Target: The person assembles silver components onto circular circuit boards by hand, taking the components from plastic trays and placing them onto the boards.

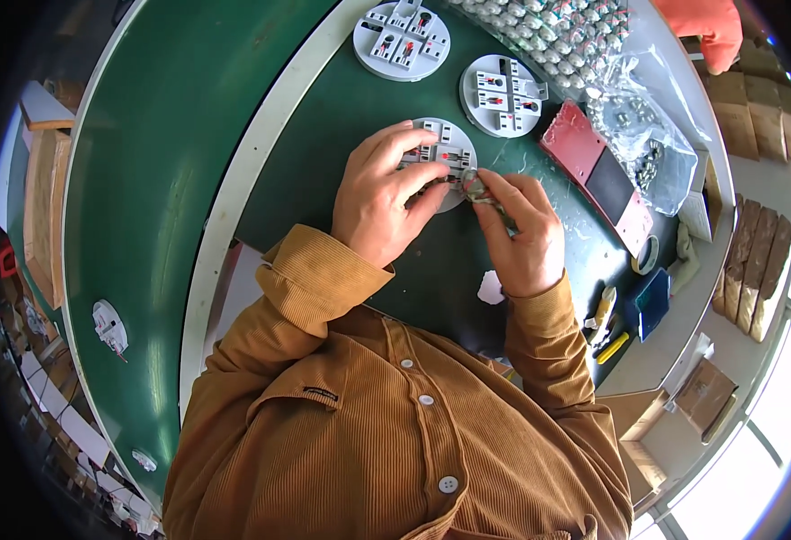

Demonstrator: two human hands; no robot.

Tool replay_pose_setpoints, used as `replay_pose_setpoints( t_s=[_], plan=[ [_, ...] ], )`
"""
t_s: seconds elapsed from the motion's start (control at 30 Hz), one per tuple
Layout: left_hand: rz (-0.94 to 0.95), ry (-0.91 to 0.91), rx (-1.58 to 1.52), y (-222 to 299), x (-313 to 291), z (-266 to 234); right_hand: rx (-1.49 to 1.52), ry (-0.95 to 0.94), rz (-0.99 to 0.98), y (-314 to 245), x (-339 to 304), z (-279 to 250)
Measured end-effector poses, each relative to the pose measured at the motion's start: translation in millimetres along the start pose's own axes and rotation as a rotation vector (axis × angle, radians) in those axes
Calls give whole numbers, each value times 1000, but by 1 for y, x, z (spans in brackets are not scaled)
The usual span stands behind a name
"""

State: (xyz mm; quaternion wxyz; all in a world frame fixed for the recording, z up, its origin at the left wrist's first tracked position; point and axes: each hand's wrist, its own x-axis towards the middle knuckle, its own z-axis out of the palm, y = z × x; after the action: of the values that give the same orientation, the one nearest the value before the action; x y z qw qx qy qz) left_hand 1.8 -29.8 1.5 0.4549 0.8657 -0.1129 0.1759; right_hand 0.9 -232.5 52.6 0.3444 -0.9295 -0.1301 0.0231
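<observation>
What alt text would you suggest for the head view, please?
A person's left hand overlaps a round white plastic base while the right hand pinches a small shiny piece at its edge; two similar bases sit beyond on the dark green tabletop.

Head cam: single fisheye, looking down, close range.
Left unit of head-worn pair; upright, unmirrored. Looks past the wearer's brown shirt front [350,441] onto the bench [310,135]; left hand [379,198] and right hand [526,236] sit just above frame centre. Wide field: straight edges bow near the rim, windows [778,450] caught far right.
</observation>
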Motion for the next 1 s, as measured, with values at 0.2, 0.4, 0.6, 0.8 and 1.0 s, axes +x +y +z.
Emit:
replay_pose_setpoints(
  t_s=[0.2, 0.4, 0.6, 0.8, 1.0],
  plan=[
    [-58, -35, -36, -1, -3, -4, -58, -44, -41, -24, 8, -5],
    [-58, -41, -71, -2, -1, -5, -184, -70, -127, -30, 24, 3],
    [-109, -48, -98, -3, -1, -6, -338, -177, -119, -44, 33, -2],
    [-56, -61, -69, -7, -4, -5, -387, -216, -140, -43, 36, -5],
    [-11, -63, 66, -3, -6, -9, -198, 24, -58, 5, -6, -2]
  ],
)
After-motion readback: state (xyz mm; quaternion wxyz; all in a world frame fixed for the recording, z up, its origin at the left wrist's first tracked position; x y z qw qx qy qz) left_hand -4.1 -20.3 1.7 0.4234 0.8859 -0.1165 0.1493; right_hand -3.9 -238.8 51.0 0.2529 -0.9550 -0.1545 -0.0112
